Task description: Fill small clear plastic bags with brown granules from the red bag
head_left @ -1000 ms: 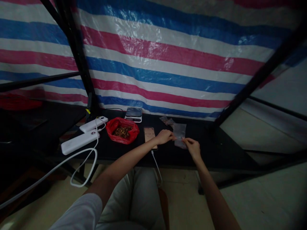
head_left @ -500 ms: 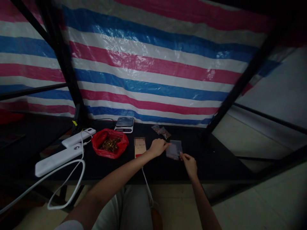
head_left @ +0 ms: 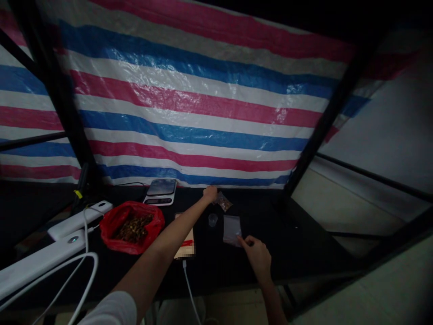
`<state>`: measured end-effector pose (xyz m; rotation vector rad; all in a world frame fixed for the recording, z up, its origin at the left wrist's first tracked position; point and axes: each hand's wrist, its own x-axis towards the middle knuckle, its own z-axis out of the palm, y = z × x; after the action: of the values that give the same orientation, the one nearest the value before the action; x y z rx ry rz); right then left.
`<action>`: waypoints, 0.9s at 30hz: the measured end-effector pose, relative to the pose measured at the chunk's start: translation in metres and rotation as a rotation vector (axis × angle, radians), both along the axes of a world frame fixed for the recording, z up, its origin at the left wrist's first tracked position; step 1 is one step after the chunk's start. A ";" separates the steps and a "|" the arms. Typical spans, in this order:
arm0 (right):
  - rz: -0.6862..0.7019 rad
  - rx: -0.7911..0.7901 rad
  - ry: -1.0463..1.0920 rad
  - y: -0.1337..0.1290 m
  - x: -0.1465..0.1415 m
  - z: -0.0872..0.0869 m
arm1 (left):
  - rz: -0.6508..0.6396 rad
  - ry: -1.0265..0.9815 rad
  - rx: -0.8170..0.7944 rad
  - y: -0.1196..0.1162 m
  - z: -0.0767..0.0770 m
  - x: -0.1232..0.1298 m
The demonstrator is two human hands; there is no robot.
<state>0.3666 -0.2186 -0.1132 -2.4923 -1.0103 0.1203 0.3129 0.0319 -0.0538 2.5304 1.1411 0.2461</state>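
My left hand (head_left: 210,194) is stretched to the far edge of the black table (head_left: 304,253), its fingers curled, right beside a small packet of brown bits (head_left: 223,202). My right hand (head_left: 257,258) lies near the front, its fingertips at the lower corner of a flat clear plastic bag (head_left: 232,230). Between them stands a small clear cup (head_left: 213,220). A red plastic bag (head_left: 111,230) lies open to the left, holding brown chunks (head_left: 132,228). Under my left forearm lies a phone (head_left: 184,243).
A digital kitchen scale (head_left: 160,192) stands at the far edge. Two white power banks (head_left: 79,220) lie at the left, with white cables (head_left: 88,266) trailing over the table edge. Black metal posts (head_left: 333,104) and a striped tarpaulin (head_left: 189,108) rise behind the table.
My left hand has left the clear bag and reached to the far edge. A small clear cup now stands on the table. The view has tilted upward and shifted.
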 end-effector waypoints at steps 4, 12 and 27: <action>-0.013 0.031 -0.025 0.001 0.000 -0.001 | 0.022 0.015 -0.079 0.006 -0.007 0.012; -0.071 0.259 0.090 -0.003 0.009 -0.005 | -0.057 -0.186 -0.371 0.019 -0.005 0.007; 0.420 0.695 0.236 0.129 -0.080 0.096 | -0.337 -0.785 -0.722 -0.005 0.063 -0.142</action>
<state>0.2864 -0.0900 -0.0170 -1.5887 -1.2041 0.1543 0.1710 0.0271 0.0091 1.6766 0.3748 0.5526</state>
